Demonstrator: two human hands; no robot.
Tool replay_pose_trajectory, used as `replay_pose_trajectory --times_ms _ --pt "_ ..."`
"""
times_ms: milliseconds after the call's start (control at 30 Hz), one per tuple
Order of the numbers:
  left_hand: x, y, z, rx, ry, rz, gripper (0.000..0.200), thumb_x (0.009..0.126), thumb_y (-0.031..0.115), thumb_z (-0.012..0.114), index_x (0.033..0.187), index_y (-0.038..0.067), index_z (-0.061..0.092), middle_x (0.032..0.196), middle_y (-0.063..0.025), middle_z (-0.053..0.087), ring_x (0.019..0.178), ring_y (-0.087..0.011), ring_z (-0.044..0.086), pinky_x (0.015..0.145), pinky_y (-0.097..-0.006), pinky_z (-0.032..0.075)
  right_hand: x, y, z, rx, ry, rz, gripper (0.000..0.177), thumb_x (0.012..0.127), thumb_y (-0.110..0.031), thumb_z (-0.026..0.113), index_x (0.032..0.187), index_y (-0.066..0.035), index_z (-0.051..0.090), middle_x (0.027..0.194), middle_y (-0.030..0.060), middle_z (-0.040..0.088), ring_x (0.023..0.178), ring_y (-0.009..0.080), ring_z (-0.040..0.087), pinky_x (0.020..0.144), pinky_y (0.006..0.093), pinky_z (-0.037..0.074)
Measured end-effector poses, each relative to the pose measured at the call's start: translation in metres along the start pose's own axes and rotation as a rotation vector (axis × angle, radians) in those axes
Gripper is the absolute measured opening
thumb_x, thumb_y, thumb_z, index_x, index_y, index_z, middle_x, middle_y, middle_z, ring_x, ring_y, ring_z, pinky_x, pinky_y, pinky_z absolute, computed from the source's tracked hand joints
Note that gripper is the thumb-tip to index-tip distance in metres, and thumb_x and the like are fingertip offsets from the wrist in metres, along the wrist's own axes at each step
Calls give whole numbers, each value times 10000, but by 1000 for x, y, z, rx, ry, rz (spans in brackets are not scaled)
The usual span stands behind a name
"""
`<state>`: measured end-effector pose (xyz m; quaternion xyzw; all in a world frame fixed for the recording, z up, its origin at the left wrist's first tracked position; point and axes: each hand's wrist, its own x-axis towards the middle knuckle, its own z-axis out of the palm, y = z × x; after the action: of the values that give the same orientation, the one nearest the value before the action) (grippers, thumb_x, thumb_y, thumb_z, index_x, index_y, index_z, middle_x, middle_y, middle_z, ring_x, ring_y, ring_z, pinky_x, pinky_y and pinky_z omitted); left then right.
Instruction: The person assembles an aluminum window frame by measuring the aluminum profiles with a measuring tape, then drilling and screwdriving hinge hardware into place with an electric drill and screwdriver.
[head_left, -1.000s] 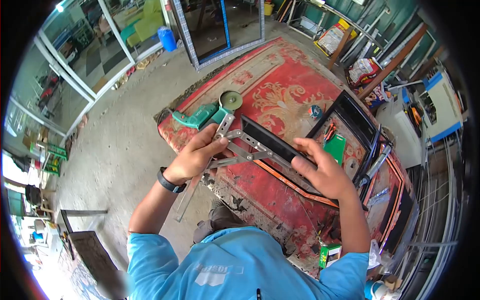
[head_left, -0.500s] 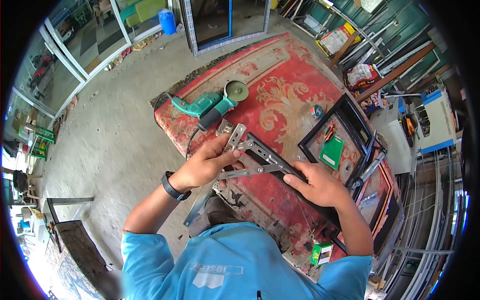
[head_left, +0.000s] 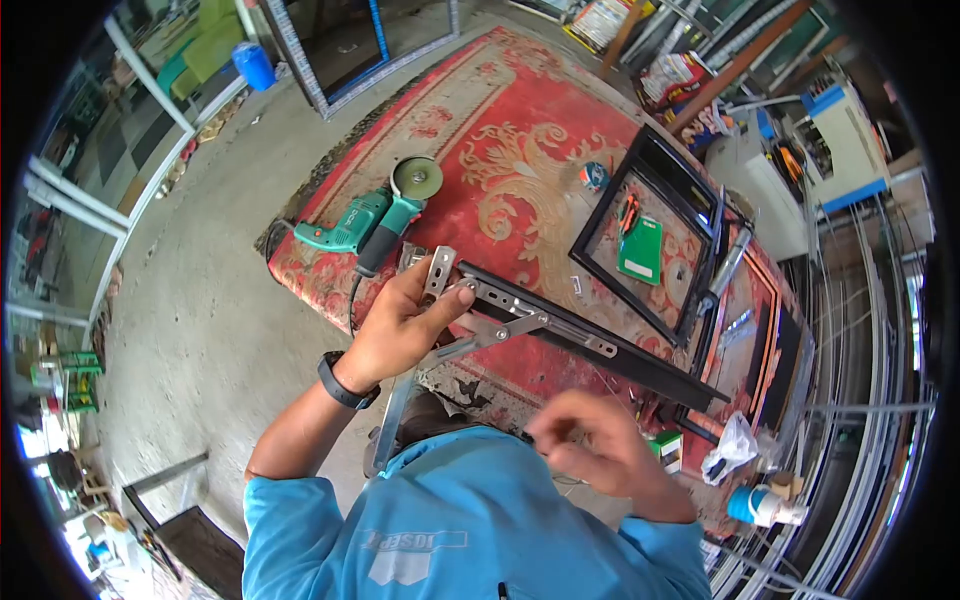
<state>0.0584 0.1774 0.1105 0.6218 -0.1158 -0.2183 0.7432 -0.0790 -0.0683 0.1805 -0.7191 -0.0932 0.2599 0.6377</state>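
Observation:
My left hand [head_left: 400, 325] pinches a metal friction hinge [head_left: 500, 322] at its slotted end, thumb on top. The hinge lies along a long black profile [head_left: 620, 360], which slants down to the right over the red carpeted table [head_left: 500, 190]. One flat metal arm of the hinge [head_left: 396, 415] hangs toward my lap. My right hand [head_left: 595, 440] is off the profile, in front of my shirt, blurred, with its fingers curled; whether anything small is in it cannot be made out.
A green angle grinder [head_left: 370, 218] lies at the table's left edge. Right of centre are a black frame [head_left: 590, 235], a green notepad [head_left: 640, 250] and a round tape roll [head_left: 594, 176]. A plastic bag [head_left: 735, 445] and a blue-white container [head_left: 760, 505] sit at the lower right.
My right hand has let go of the black profile and moved down toward my body. My left hand keeps its hold on the hinge. The view has shifted toward the right.

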Motion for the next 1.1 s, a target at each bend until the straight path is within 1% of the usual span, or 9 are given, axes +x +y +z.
replay_pose_trajectory --times_ms 100,200,233,333,367,467,567,767,1100 --pt "3 3 -4 17 -26 -61 211 1023 199 628 1124 26 563 938 6 640 793 -43 636 613 -216 493 41 76 43 559 506 -21 514 977 -408 651 1294 -17 550 1189 120 651 1029 220 647 878 372 531" --pt "5 7 -8 91 -69 -65 215 1027 187 618 1147 20 556 944 -8 658 831 -54 655 636 -222 510 76 105 40 624 734 -356 534 1023 -435 562 1370 -37 480 1247 129 633 1126 245 640 946 417 530" --pt "6 9 -7 73 -69 -65 211 1029 183 612 1147 17 557 946 -12 663 828 -54 653 639 -223 510 89 101 39 683 808 -366 481 1046 -320 545 1403 -26 416 1260 153 620 1119 268 649 926 418 567" --pt "12 14 -2 30 -70 -48 198 1035 174 599 1143 13 559 955 -22 676 816 -55 643 646 -226 509 110 86 45 819 934 -458 367 1051 -266 531 1331 -34 481 1265 155 624 1088 272 674 878 422 590" --pt "13 14 -1 23 -66 -51 194 1036 172 596 1140 12 559 960 -26 679 810 -56 637 649 -227 508 112 80 46 880 986 -470 294 1045 -251 535 1255 -46 536 1227 151 649 1047 270 698 829 418 609" --pt "12 10 -3 22 -74 -65 190 1033 166 600 1140 17 554 940 -14 672 804 -64 617 680 -238 502 114 90 48 869 1029 -471 378 1026 -355 562 1266 -63 555 1202 114 675 1064 249 689 823 372 594" --pt "11 2 -10 126 -87 -28 206 1027 175 613 1156 26 549 895 16 643 781 -57 584 690 -240 488 117 88 53 868 1098 -439 358 1010 -348 591 1230 -67 570 1160 98 687 1000 216 700 760 336 603" --pt "2 3 -16 -57 -122 -127 218 1041 203 589 1171 32 551 905 5 645 737 -47 588 629 -224 494 125 75 64 867 1264 -418 370 961 -344 664 1235 -115 566 1094 52 699 891 164 696 677 294 576" --pt "-4 -6 -25 -71 -211 -85 226 1040 187 582 1178 16 526 886 -17 635 695 -66 602 616 -232 505 116 96 72 875 1248 -403 411 961 -342 659 1278 -98 562 1118 71 703 906 172 706 705 300 592"
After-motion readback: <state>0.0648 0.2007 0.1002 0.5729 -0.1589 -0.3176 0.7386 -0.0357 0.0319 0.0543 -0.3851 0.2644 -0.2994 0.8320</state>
